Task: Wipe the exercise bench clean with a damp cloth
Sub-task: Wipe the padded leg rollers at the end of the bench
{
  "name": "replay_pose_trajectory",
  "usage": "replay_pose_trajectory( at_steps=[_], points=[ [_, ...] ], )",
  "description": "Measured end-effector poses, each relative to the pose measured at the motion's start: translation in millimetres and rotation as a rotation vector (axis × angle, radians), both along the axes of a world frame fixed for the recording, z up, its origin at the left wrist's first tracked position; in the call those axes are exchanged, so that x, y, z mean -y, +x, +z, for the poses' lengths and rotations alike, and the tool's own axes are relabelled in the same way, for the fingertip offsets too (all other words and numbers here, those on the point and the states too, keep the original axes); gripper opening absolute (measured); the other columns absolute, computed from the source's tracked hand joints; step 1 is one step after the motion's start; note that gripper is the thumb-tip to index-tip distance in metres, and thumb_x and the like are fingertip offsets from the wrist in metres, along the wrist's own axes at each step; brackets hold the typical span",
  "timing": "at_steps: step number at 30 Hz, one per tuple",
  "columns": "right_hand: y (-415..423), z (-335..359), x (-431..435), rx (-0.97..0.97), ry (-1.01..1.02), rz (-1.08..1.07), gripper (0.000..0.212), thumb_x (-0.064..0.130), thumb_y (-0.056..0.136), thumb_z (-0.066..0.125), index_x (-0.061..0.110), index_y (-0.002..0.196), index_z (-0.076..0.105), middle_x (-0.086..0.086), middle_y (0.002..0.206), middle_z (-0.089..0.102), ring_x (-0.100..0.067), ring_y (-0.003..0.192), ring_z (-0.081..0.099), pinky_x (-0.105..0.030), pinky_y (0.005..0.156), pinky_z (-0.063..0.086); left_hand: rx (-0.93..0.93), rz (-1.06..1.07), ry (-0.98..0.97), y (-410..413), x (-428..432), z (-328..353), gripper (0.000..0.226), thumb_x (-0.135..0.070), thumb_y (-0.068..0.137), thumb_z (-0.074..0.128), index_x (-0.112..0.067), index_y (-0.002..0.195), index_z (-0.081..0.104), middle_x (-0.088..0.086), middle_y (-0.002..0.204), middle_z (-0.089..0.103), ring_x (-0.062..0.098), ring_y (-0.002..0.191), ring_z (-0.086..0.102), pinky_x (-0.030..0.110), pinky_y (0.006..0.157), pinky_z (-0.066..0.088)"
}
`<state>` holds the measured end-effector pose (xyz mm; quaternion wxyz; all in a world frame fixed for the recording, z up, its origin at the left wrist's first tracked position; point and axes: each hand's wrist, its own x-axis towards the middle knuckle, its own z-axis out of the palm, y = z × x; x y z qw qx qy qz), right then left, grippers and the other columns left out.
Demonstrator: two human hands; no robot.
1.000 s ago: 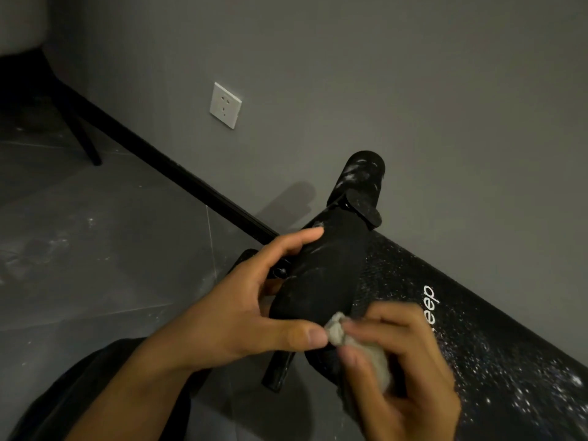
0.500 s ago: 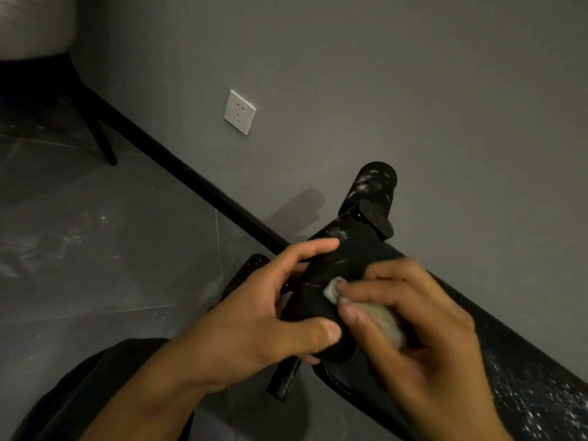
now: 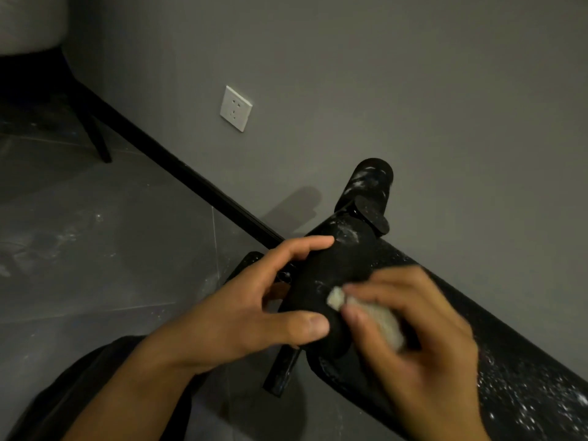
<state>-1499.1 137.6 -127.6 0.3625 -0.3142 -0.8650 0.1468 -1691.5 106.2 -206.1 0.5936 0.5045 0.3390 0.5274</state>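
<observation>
Bench (image 3: 525, 386) runs from centre to lower right of frame, along the wall. Black pad, with white specks thickest at lower right.

Foam roller (image 3: 327, 275) sits at the bench end, centre frame. Left hand (image 3: 251, 319) grips it, thumb on the near side and index finger across the far side. This looks like bracing, so the roller won't turn or swing under rubbing.

Right hand (image 3: 423, 351) is closed round a wadded pale cloth (image 3: 372, 313), fingertips pinching. One corner pokes out and presses on the roller's flank. The hand is blurred, so likely mid-stroke. The small wad probably suits the curved surface.

White smears show on the roller above the cloth and on the second roller (image 3: 369, 183) higher up, not yet wiped. Judgement: early in the job, with the pad's dust untouched.

Socket (image 3: 236, 108) on the wall, upper left of centre. Dusty floor (image 3: 95, 249) at left.
</observation>
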Motion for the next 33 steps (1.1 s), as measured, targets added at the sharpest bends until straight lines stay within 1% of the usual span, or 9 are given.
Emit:
replay_pose_trajectory(
  at_steps=[5, 8, 12, 16, 19, 23, 26, 29, 33],
  points=[
    [-14.7, 8.7, -40.6, 0.027, -0.039, -0.165, 0.009, 0.025, 0.093, 0.067, 0.023, 0.101, 0.071, 0.011, 0.1, 0.062, -0.007, 0.095, 0.062, -0.025, 0.077, 0.052, 0.134, -0.042, -0.014, -0.6, -0.7, -3.9, 0.073, -0.03, 0.077, 0.077, -0.042, 0.145, 0.052, 0.0, 0.154, 0.046, 0.023, 0.136, 0.056, 0.046, 0.104, 0.053],
    [-13.4, 6.1, -20.2, 0.08, -0.025, -0.088, 0.009, 0.02, 0.096, 0.067, 0.02, 0.103, 0.073, 0.007, 0.103, 0.061, -0.01, 0.099, 0.062, -0.024, 0.079, 0.052, 0.173, -0.068, -0.031, -0.4, -0.3, -5.6, 0.073, -0.027, 0.078, 0.076, -0.042, 0.146, 0.051, -0.002, 0.154, 0.046, 0.024, 0.135, 0.056, 0.047, 0.103, 0.053],
    [-5.3, 9.4, 12.7, 0.078, -0.03, 0.047, 0.012, 0.027, 0.088, 0.067, 0.021, 0.096, 0.075, 0.006, 0.098, 0.061, -0.005, 0.094, 0.062, -0.01, 0.075, 0.045, 0.172, -0.052, -0.059, 1.0, -2.6, -5.9, 0.076, -0.026, 0.076, 0.078, -0.042, 0.145, 0.051, -0.001, 0.153, 0.048, 0.026, 0.133, 0.058, 0.049, 0.109, 0.05],
    [-11.9, 19.7, -13.0, 0.146, -0.036, -0.017, 0.01, 0.026, 0.094, 0.069, 0.023, 0.101, 0.075, 0.007, 0.1, 0.06, -0.01, 0.095, 0.062, -0.021, 0.073, 0.051, 0.246, -0.067, -0.097, 2.2, -3.4, -5.3, 0.075, -0.021, 0.072, 0.079, -0.044, 0.14, 0.056, 0.003, 0.142, 0.058, 0.03, 0.127, 0.062, 0.055, 0.101, 0.054],
    [-18.1, 21.3, -20.1, 0.184, -0.027, -0.048, 0.011, 0.028, 0.096, 0.067, 0.023, 0.104, 0.074, 0.008, 0.101, 0.059, -0.009, 0.095, 0.063, -0.024, 0.075, 0.053, 0.225, -0.062, -0.081, 1.2, -1.5, -4.2, 0.076, -0.02, 0.074, 0.08, -0.043, 0.142, 0.054, 0.002, 0.144, 0.057, 0.03, 0.127, 0.063, 0.055, 0.102, 0.054],
    [-12.4, 23.9, 7.9, 0.263, -0.035, 0.096, 0.014, 0.034, 0.094, 0.063, 0.03, 0.101, 0.075, 0.011, 0.101, 0.059, -0.006, 0.092, 0.064, -0.018, 0.07, 0.049, 0.16, -0.026, -0.059, 1.1, 1.7, -2.1, 0.077, -0.022, 0.074, 0.081, -0.046, 0.142, 0.053, -0.003, 0.146, 0.056, 0.022, 0.13, 0.061, 0.037, 0.102, 0.053],
    [-7.3, 26.7, 4.7, 0.277, -0.008, 0.063, 0.014, 0.036, 0.092, 0.063, 0.032, 0.099, 0.074, 0.011, 0.1, 0.059, -0.006, 0.093, 0.063, -0.019, 0.07, 0.05, 0.049, 0.031, -0.022, 3.9, 4.7, 2.4, 0.078, -0.027, 0.074, 0.083, -0.048, 0.142, 0.052, -0.01, 0.145, 0.057, 0.018, 0.131, 0.059, 0.04, 0.106, 0.051],
    [-10.4, 22.4, -16.7, 0.241, 0.022, -0.083, 0.008, 0.033, 0.097, 0.063, 0.034, 0.101, 0.07, 0.014, 0.101, 0.058, -0.004, 0.096, 0.061, -0.024, 0.075, 0.052, -0.06, 0.096, -0.021, 7.1, 10.6, 7.8, 0.077, -0.035, 0.073, 0.085, -0.058, 0.137, 0.051, -0.019, 0.142, 0.054, 0.018, 0.127, 0.061, 0.04, 0.099, 0.057],
    [-12.3, 13.6, -10.6, 0.182, 0.007, -0.086, 0.012, 0.026, 0.1, 0.061, 0.026, 0.104, 0.072, 0.009, 0.101, 0.06, -0.01, 0.097, 0.063, -0.022, 0.075, 0.05, -0.122, 0.073, -0.024, 5.0, 13.5, 12.7, 0.078, -0.039, 0.073, 0.085, -0.065, 0.136, 0.047, -0.017, 0.14, 0.054, 0.016, 0.126, 0.06, 0.037, 0.096, 0.058]
  ],
)
